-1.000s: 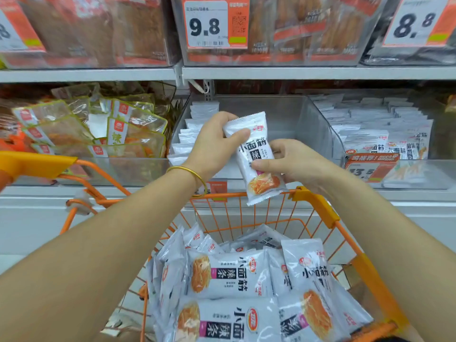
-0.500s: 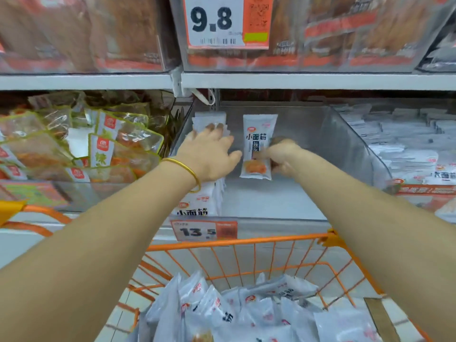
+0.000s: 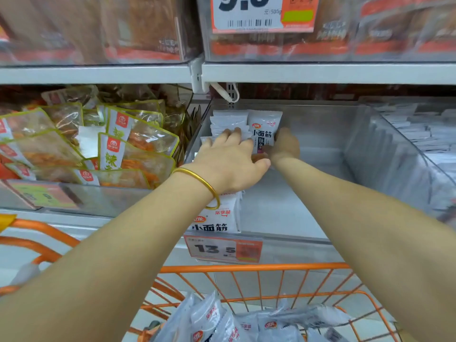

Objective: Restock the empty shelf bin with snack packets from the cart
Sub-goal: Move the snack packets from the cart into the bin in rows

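Head cam looks down both arms into the shelf, and we're mid-placement, folks. Right hand [image 3: 283, 146] has a white snack packet [image 3: 264, 129] pinched near its lower right edge, standing it upright at the back of the clear bin [image 3: 320, 218], just beside the row [image 3: 229, 119] lined up along the bin's left wall, seemingly touching it. Left hand [image 3: 229, 166], gold bangle [image 3: 202, 183] on the wrist, lies flat w/ fingers straight across that row, gripping nothing, prob steadying it so nothing tips. Bin's right side is mostly bare floor, so by my reckoning the job's early, lots to go. Below, the orange cart [image 3: 254, 269] has plenty of spare packets [image 3: 209, 319] heaped in it. Next move, I'd say: seat this packet snug vs the row, let go w/o knocking it over, then reach down to the cart for another. Needs care b/c these thin pouches look floppy & slippery; one nudge & the line could topple fwd toward the 13.5 price tag [image 3: 223, 249].
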